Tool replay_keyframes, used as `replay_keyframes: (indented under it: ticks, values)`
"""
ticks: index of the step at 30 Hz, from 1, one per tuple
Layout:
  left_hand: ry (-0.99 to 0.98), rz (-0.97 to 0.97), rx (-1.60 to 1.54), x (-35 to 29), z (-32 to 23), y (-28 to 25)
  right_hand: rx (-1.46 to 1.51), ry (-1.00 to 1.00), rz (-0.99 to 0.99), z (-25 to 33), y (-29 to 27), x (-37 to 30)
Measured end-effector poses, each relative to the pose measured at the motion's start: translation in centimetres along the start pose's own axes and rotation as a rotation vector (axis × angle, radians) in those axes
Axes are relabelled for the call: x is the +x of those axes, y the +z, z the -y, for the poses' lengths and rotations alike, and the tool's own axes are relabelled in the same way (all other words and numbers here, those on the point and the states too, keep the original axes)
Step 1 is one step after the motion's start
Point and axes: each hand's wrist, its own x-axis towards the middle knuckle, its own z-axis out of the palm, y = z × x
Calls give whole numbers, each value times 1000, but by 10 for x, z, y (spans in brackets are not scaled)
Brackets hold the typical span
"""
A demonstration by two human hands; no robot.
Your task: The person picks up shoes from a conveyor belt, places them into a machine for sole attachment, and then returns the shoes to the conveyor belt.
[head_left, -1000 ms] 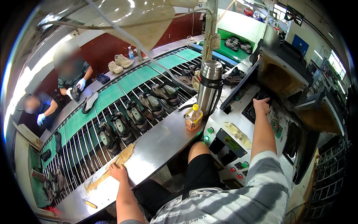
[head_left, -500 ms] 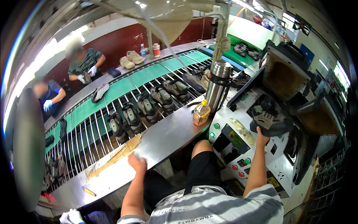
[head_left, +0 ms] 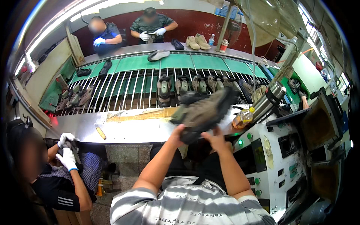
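Head view: the left hand (head_left: 175, 137) has its fingers closed around the near lower end of a brown-and-green shoe with a thick, ridged black sole (head_left: 204, 114), tilted and motion-blurred over the counter's near edge. The right hand (head_left: 218, 142) sits just beneath, thumb and fingers spread; whether it bears weight, I cannot tell. Half a second ago the right hand alone held a shoe over the boxy white metal machine with green buttons (head_left: 273, 180); now the shoe is well apart from it, seemingly passing between hands. Beyond lie the smooth, shiny steel counter (head_left: 82, 126), its wrinkled tan strip (head_left: 140, 115), a squat clear bottle with a yellow cap (head_left: 243, 120), a cylindrical brushed-steel flask (head_left: 268, 100), and shoes lined up on thin metal bars (head_left: 129, 90).
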Motion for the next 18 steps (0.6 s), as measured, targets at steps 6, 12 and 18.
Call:
replay_keyframes:
  ticks: [6, 12, 18]
  values:
    - [636, -695, 208, -114, -85, -85, -564, -321, 403, 27, 59, 14]
    - [645, -1431, 1385, -154, -122, -112, -676, -264, -50, -37, -27, 25]
    - [777, -1323, 1270, -102, -124, -154, -795, -112, -531, -59, -219, 6]
